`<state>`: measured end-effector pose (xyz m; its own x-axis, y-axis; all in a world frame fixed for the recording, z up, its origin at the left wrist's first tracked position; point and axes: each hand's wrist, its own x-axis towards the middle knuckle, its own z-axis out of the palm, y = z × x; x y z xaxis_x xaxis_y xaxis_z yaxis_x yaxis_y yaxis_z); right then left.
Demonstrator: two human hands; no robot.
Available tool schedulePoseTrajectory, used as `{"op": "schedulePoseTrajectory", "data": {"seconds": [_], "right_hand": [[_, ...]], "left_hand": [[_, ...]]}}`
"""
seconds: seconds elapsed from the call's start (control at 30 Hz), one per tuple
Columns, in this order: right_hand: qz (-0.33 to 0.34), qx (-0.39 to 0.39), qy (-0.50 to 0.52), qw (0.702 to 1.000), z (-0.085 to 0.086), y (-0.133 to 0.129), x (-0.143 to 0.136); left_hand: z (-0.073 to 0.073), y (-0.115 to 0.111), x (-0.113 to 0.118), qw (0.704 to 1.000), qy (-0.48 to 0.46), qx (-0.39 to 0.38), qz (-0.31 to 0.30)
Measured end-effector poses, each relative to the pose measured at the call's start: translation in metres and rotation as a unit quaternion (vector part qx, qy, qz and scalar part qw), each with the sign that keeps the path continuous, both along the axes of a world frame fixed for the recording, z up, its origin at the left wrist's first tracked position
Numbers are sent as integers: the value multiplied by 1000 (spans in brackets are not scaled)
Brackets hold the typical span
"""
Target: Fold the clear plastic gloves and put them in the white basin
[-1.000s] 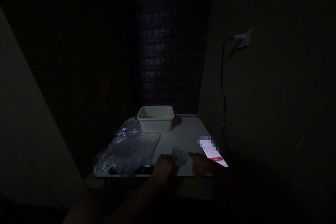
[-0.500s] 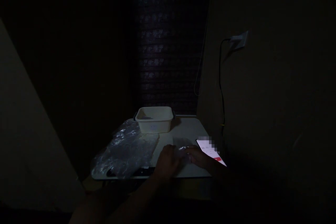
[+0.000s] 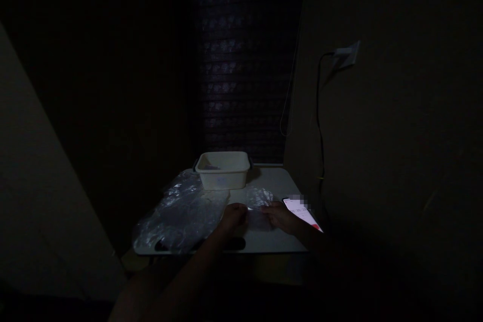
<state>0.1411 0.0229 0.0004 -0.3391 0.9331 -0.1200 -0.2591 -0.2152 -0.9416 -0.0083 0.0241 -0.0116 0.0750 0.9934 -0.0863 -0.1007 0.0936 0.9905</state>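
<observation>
Dim light leaves much detail hard to make out. A small clear plastic bag is held between my two hands over the white table. My left hand pinches its left edge. On the opposite edge, the fingers of my right hand are closed on the plastic. A larger heap of clear plastic bags lies on the left part of the table.
At the table's back stands a white tub with dark handles and something small inside. A lit phone lies by the right edge. Beyond it, a black cable hangs from a wall socket.
My left hand has shifted slightly up and left, uncovering a dark slot at the table's front edge. The small bag now shows more spread out between my hands.
</observation>
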Motion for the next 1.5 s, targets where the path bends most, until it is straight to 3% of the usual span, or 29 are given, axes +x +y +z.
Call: {"op": "schedulePoseTrajectory", "data": {"seconds": [0.17, 0.53, 0.77, 1.03, 1.2, 1.37, 1.5], "right_hand": [[4, 16, -2, 1000, -4, 1, -3], [61, 15, 78, 995, 2, -1, -4], [38, -20, 57, 997, 7, -3, -2], [-1, -71, 81, 994, 5, 3, 2], [12, -99, 70, 993, 7, 6, 6], [-5, -30, 10, 999, -4, 5, 6], [-51, 13, -69, 996, -19, 7, 7]], "left_hand": [[-5, 3, 2, 999, -17, 9, -49], [4, 4, 4, 997, -63, 39, -38], [11, 1, -1, 996, -68, 18, -48], [19, 0, -3, 999, 18, 26, -16], [20, -1, -5, 995, 86, 43, 4], [12, 2, -3, 982, 166, 89, 9], [0, 2, -4, 949, 284, 133, 17]]}}
